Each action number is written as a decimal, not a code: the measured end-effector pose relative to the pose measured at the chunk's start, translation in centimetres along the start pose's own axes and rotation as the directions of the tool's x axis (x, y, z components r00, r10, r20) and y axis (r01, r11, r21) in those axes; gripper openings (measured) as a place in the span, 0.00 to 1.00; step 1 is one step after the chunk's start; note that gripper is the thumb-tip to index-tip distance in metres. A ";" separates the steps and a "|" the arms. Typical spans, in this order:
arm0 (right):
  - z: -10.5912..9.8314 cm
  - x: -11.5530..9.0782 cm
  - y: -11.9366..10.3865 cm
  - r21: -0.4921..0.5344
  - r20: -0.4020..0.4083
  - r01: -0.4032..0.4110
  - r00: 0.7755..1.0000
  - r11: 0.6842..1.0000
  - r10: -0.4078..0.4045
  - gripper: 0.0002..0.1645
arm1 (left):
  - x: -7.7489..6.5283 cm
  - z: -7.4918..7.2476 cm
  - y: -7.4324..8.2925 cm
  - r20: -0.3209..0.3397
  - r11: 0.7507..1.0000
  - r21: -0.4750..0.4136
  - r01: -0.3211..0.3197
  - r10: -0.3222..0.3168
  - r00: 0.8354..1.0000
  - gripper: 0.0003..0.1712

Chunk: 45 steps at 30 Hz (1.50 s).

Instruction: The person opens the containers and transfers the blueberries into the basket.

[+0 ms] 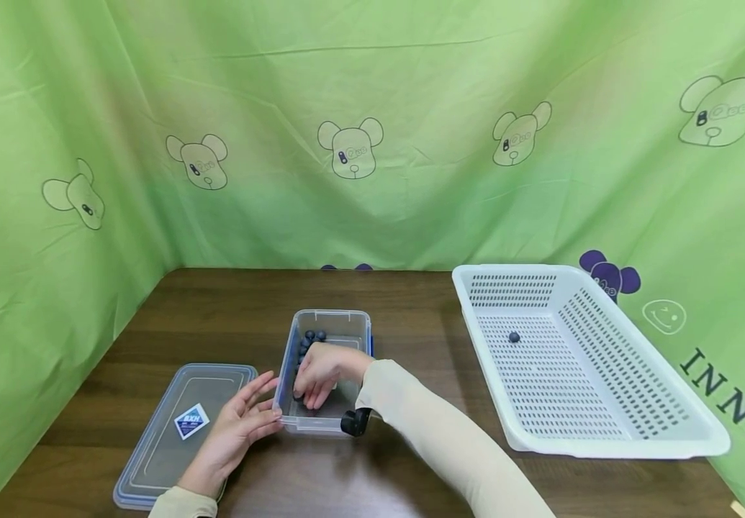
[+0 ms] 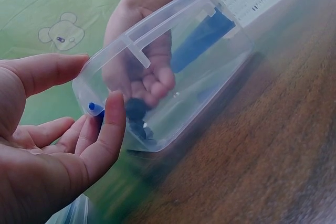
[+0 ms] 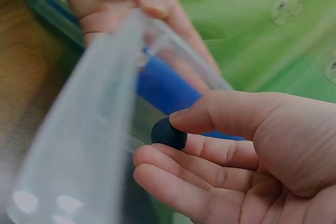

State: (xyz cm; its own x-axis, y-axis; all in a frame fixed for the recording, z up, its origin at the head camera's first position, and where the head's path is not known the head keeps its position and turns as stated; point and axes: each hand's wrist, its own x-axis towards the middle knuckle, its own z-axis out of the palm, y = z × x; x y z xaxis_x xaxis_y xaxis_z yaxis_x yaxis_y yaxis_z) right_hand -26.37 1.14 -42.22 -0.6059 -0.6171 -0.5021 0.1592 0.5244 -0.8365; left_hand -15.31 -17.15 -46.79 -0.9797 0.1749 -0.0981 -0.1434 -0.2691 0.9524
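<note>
A clear plastic food container [image 1: 323, 424] with blue side clips stands on the table. My left hand [image 1: 242, 424] grips its near left corner, thumb at the front wall and fingers along the left side. Inside the container, my right hand [image 1: 327, 374] reaches low toward the left wall. Between its thumb and fingers it pinches a blueberry [image 3: 169, 132], dark and round. Several more blueberries [image 1: 308, 338] lie along the container's left side, partly hidden by the right hand. A single blueberry [image 1: 514, 337] lies in the white basket [image 1: 485, 360] on the right.
A clear lid [image 1: 158, 460] with a blue edge and a blue-and-white label lies left of the container, partly under the left forearm. The basket, with slotted walls, takes up the table's right side. A green printed curtain [image 1: 411, 201] hangs behind the table.
</note>
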 end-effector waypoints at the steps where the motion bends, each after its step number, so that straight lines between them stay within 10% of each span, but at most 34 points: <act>1: -0.3 -0.1 -0.1 0.005 0.002 0.000 1.000 1.000 0.000 0.07 | 0.0 0.0 0.0 -0.002 1.000 0.000 0.001 -0.001 1.000 0.44; 23: -9.8 -5.4 -2.6 0.095 -0.096 0.080 0.993 0.992 -0.071 0.17 | -0.1 0.1 -0.1 -0.005 0.999 -0.009 -0.033 0.033 0.999 0.44; 45: -20.2 -14.0 2.2 0.232 -0.315 0.262 0.931 0.937 -0.183 0.13 | 0.0 -0.1 -0.4 -0.013 0.997 -0.048 -0.054 0.054 0.998 0.41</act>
State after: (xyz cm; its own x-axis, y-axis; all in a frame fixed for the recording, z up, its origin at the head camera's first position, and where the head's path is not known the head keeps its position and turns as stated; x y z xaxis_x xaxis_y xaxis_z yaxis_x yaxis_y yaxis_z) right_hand -33.29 22.75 -32.60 -0.8391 -0.4855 -0.2456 0.1711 0.1929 -0.9662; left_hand -15.27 -17.14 -47.17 -0.9877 0.1476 -0.0508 -0.0967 -0.3232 0.9414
